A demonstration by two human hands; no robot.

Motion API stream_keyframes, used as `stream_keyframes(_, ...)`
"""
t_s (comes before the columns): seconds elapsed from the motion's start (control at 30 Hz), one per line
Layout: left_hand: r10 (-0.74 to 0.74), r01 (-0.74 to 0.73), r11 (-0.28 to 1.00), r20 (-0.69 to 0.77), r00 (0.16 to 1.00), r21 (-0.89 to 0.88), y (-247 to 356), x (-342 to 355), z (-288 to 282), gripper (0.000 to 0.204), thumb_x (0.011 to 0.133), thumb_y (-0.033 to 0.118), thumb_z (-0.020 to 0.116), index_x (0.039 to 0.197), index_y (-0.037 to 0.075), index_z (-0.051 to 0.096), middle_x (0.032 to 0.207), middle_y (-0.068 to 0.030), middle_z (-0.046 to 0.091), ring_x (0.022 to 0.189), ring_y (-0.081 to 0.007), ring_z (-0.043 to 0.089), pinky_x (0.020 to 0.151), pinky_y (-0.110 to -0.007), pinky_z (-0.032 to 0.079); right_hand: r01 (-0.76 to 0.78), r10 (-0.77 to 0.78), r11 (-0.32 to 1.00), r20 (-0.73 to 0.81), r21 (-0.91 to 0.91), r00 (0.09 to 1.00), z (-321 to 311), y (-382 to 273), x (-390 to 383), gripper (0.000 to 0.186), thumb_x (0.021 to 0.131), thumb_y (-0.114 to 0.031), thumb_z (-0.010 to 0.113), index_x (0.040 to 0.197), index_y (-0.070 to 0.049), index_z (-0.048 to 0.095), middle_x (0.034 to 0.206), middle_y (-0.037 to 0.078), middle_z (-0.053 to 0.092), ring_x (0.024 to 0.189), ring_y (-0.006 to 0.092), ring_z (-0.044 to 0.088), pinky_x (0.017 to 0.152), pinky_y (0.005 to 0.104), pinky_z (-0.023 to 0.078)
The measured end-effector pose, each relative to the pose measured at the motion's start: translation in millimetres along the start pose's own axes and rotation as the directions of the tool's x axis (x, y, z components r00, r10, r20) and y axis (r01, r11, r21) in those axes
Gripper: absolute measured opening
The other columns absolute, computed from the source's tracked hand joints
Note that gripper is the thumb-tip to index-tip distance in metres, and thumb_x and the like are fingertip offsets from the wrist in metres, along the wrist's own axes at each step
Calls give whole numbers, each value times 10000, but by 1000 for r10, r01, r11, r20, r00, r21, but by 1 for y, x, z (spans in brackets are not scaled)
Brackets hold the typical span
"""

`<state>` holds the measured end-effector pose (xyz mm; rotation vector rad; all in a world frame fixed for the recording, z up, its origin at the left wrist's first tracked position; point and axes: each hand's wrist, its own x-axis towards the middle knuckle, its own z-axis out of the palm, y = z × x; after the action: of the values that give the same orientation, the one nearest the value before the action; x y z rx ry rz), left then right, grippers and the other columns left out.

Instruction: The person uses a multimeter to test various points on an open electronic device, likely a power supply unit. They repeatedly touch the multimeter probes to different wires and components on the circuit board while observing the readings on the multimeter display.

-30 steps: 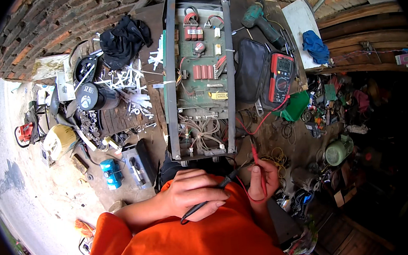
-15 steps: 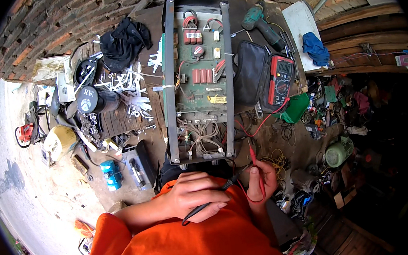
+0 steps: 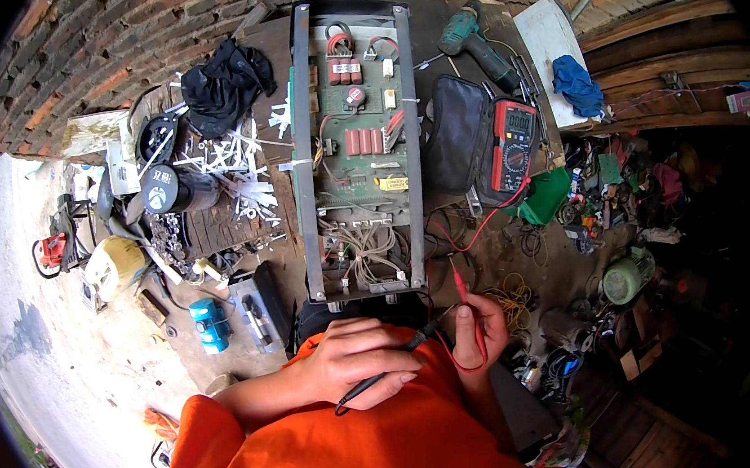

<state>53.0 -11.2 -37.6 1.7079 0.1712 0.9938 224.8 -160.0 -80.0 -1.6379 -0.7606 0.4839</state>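
Note:
My left hand is closed around a black test probe, its lead trailing below the palm. A red test probe stands upright in the closed fingers of my right hand. The black probe's tip comes close to the right fingers; whether it touches them I cannot tell. Both hands are in front of my chest, just short of an open metal chassis that holds a green circuit board with red components and bundled wires. To its right lies a red multimeter, joined to a red lead.
Beside the multimeter lie a black pouch and a green cordless drill. On the left are a black cloth, white strips and a dark jar. A blue motor-like device stands on the ground.
The chassis and bench have shifted slightly in the view, the chassis a little leftward. Both hands keep their hold on the probes, almost unmoved.

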Motion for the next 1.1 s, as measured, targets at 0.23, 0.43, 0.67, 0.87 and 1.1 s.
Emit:
stream_keyframes(0.23, -8, 8, 1000, 7, 1000, 8, 1, -3, 4, 130, 768, 76, 721, 895, 60, 705, 810, -58, 648, 580, -187, 560, 493, -300, 439, -6, 6, 1000, 9, -2, 1000, -2, 2, -1, 188, 891, 60, 606, 1078, 74, 600, 966, 104, 603, 759, 125, 617, 705, 235, 495)
stream_keyframes(0.43, -4, 4, 1000, 15, 1000, 5, 2, -1, 6, 133, 764, 74, 722, 895, 60, 706, 804, -60, 643, 577, -188, 556, 492, -301, 437, -14, 14, 1000, 0, -17, 1000, -3, 0, -3, 184, 888, 62, 605, 1071, 64, 610, 965, 99, 605, 751, 120, 619, 694, 233, 494)
stream_keyframes(0.67, -9, 9, 1000, 41, 999, 4, 4, 0, 5, 138, 762, 73, 721, 898, 56, 705, 818, -69, 643, 583, -191, 559, 499, -301, 445, -14, 14, 1000, -2, -21, 1000, -3, 2, -5, 189, 898, 39, 610, 1085, 60, 605, 939, 91, 619, 760, 116, 619, 711, 232, 495)
stream_keyframes(0.87, -13, 12, 1000, 51, 999, 9, 5, -2, 5, 137, 762, 68, 720, 896, 52, 705, 822, -73, 643, 590, -191, 565, 505, -299, 450, -11, 11, 999, -2, -37, 1000, 0, 0, -5, 206, 925, -19, 613, 1119, 49, 596, 860, 64, 641, 744, 106, 612, 711, 224, 491)
stream_keyframes(1.1, -24, 23, 1000, 68, 997, 19, 7, -2, 4, 129, 770, 68, 720, 898, 55, 705, 821, -63, 651, 592, -190, 572, 510, -299, 454, -31, 31, 999, 2, -15, 1000, -2, 1, -7, 186, 875, 60, 619, 1062, 65, 618, 949, 101, 607, 754, 120, 622, 694, 230, 492)
